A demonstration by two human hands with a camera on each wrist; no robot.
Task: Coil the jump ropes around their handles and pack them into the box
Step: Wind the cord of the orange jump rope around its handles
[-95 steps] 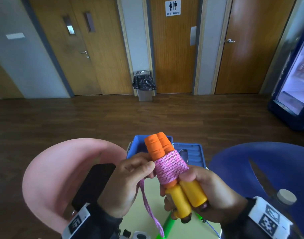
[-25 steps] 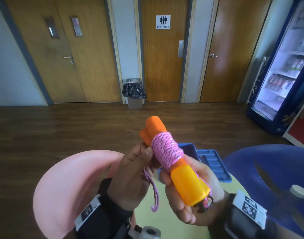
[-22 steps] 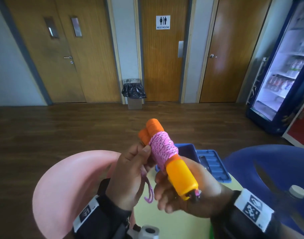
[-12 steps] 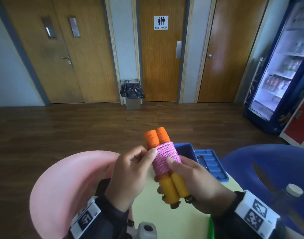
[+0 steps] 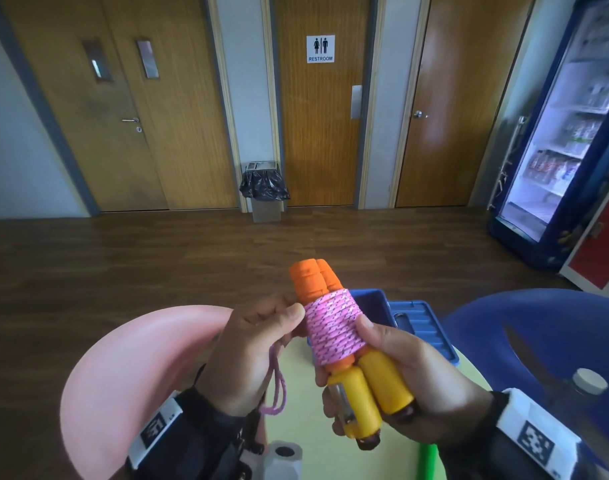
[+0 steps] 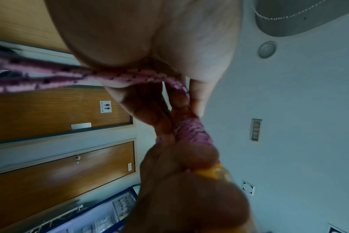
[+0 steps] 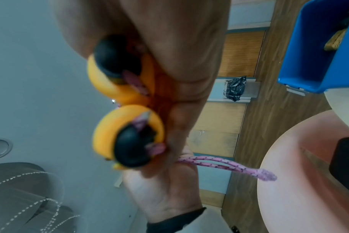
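Observation:
I hold a jump rope whose two orange and yellow handles (image 5: 365, 393) lie side by side, bound by a thick coil of pink rope (image 5: 332, 329). My right hand (image 5: 393, 372) grips the yellow ends, thumb on the coil. My left hand (image 5: 258, 341) pinches the rope's loose end beside the coil, and a short pink loop (image 5: 277, 393) hangs below that hand. The right wrist view shows the handles' black end caps (image 7: 130, 149) and the loop (image 7: 229, 165). The open blue box (image 5: 372, 303) sits on the table just behind the handles, its lid (image 5: 422, 327) lying to the right.
A yellow-green round table (image 5: 303, 420) lies below my hands. A pink chair (image 5: 130, 375) stands at the left and a blue chair (image 5: 545, 334) at the right. A bottle (image 5: 587, 386) stands near my right wrist, with a green object (image 5: 427, 459) at the table's near edge.
The handles were turned about while the rope went round them and now stand upright again. The hanging rope tail has shortened to a small loop under my left hand.

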